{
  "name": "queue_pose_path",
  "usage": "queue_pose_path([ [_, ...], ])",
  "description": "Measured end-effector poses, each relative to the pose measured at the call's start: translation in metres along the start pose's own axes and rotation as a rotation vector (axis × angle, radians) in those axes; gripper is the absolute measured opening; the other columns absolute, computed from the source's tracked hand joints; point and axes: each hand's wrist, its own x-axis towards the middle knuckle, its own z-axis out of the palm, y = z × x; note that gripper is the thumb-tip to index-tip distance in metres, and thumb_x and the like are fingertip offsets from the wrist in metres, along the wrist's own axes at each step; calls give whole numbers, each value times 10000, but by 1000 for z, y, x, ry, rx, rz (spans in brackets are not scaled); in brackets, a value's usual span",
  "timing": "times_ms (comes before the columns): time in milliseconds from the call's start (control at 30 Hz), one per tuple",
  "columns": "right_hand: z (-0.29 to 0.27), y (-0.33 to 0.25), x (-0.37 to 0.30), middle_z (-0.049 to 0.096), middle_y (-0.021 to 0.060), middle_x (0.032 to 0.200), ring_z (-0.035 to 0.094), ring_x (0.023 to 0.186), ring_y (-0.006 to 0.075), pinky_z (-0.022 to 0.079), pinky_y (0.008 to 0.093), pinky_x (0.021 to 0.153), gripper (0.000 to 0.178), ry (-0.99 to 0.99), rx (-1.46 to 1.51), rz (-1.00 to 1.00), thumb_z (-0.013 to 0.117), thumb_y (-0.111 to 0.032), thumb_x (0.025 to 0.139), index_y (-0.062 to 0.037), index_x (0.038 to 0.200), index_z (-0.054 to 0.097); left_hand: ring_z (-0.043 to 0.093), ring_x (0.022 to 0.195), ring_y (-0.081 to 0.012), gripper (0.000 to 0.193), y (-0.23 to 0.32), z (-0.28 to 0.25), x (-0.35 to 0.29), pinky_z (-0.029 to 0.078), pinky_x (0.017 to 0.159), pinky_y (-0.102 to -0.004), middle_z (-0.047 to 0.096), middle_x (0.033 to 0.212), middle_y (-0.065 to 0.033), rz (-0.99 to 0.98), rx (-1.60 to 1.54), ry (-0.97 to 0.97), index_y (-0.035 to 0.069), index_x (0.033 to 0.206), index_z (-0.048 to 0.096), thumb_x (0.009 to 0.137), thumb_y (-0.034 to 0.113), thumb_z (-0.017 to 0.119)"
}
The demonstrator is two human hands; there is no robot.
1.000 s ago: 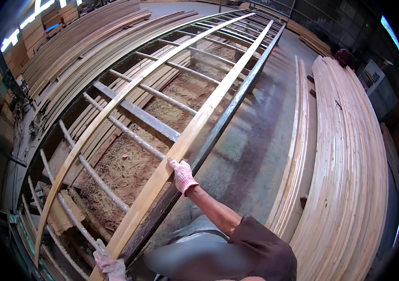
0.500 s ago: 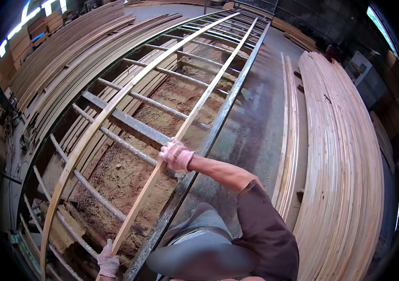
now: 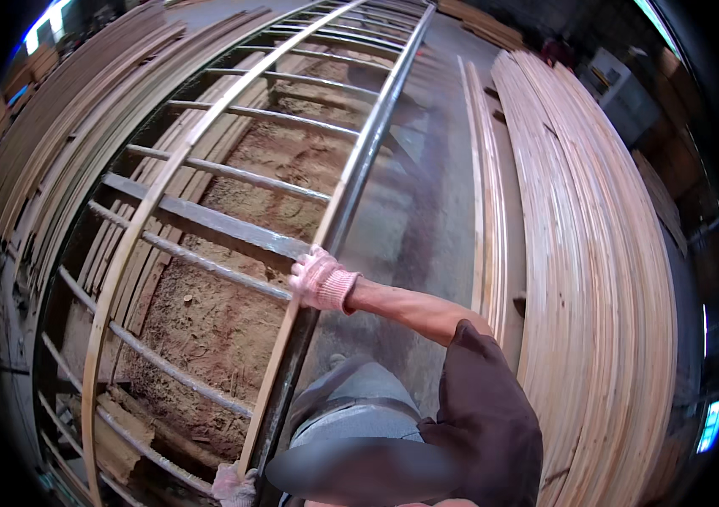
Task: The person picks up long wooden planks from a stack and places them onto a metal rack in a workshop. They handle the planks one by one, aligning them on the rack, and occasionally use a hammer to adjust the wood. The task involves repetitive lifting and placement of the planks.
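Observation:
A long, narrow wooden strip [image 3: 272, 382] lies along the right rail [image 3: 365, 169] of a long metal frame with crossbars. My right hand [image 3: 322, 280], in a pinkish knit glove, is closed over this strip, beside a wide flat crossbar [image 3: 216, 221]. Closer to me, at the lower edge of the picture, my gloved left hand [image 3: 234, 486] grips the same strip near its end; part of that hand is cut off. A second long strip [image 3: 114, 291] rests across the crossbars on the frame's left side, touched by neither hand.
Beneath the crossbars is brown sawdust [image 3: 207, 329] with some boards. To the right, a big stack of pale planks [image 3: 592, 279] lies beside a narrower row of strips [image 3: 488, 203]. More long boards [image 3: 81, 118] are piled left of the frame. Grey floor [image 3: 423, 228] runs between frame and stack.
Both hands have shifted the strip rightward, from over the crossbars to the frame's right rail. The view has also turned somewhat. The left strip stays on the crossbars.

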Motion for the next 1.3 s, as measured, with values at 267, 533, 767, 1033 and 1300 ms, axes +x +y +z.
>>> queue_pose_path([
  [267,154,-53,-234,741,157,1110,688,1082,347,521,426,964,388,370,997,1028,593,-412,952,-91,1093,759,665,862,-420,432,-16,-1,19,536,748,-510,649,915,-153,-216,343,-616,95,926,679,888,522,724],
  [533,383,-377,-538,740,69,955,627,673,179,481,352,564,319,-153,1834,2050,689,-380,949,-76,1041,719,619,1250,-252,501,161,12,140,532,1019,-366,637,1387,-153,128,-434,-324,-23,1432,563,1027,250,669],
  [767,420,-550,-703,686,65,780,594,559,193,461,388,488,285,377,2129,2603,720,-362,953,-85,1013,692,711,1065,-312,489,297,166,0,551,939,-402,725,1202,-149,473,278,-1095,100,1338,671,906,312,755],
  [1033,614,-684,-864,547,-51,661,472,455,140,372,372,485,212,892,2294,2717,735,-305,961,-156,888,603,678,1120,-376,513,327,337,-225,537,960,-445,709,1175,-213,535,386,-1233,41,1261,702,888,388,761],
  [1300,889,-706,-910,498,156,1519,571,1270,301,560,446,929,926,630,2094,2856,820,-481,842,-41,1549,414,516,1295,-457,784,340,529,-303,423,1104,-527,528,1422,-272,893,511,-1170,0,1465,497,795,237,827],
])
